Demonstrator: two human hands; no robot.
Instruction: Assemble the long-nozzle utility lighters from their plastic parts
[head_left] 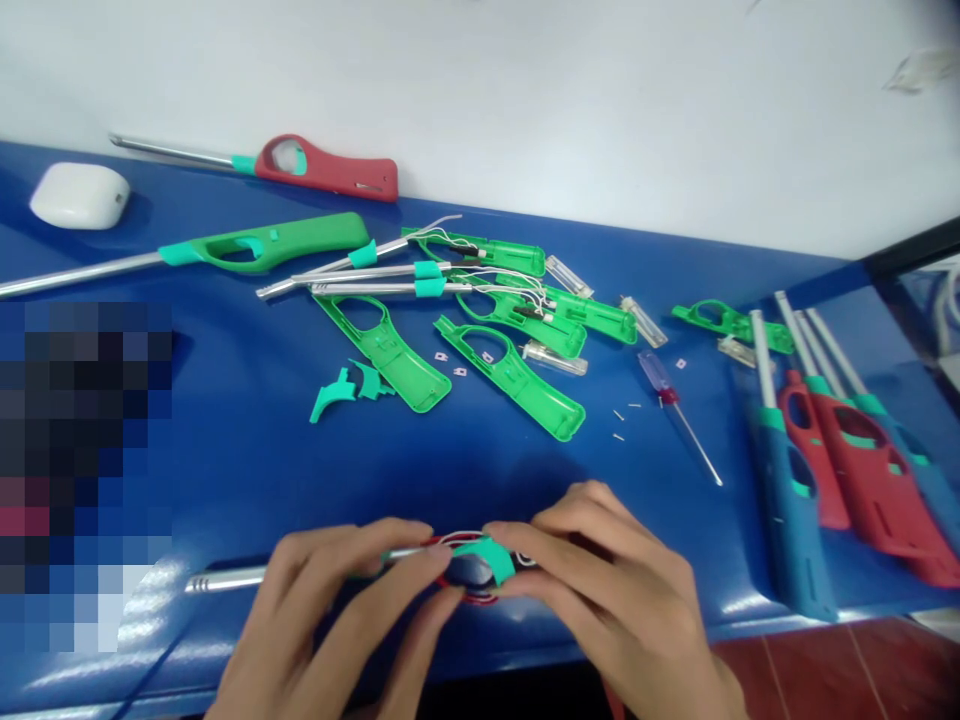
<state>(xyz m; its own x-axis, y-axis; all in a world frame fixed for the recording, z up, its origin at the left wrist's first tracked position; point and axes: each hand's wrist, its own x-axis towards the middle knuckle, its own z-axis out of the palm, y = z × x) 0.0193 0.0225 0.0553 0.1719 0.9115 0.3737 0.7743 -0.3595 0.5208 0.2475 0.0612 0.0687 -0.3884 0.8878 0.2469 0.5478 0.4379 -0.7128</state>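
Close to the table's front edge, my left hand (337,610) grips an opened red lighter shell (480,600), mostly covered by my fingers. Its metal tube (225,579) sticks out to the left, beyond the knuckles. My right hand (622,600) pinches a teal trigger (495,560) between thumb and fingers, at the shell's ring-shaped opening. A thin white wire (461,536) arches along the far side of the ring. Part of something black with white wire shows by my right fingertips; the rest is hidden.
Green shell halves (409,365), wired metal tubes (390,288), clear fuel tanks (555,358) and teal triggers (334,393) lie beyond my hands. A screwdriver (664,390) rests near small screws (619,415). Whole lighters (795,520) lie right; a white case (80,196) sits far left.
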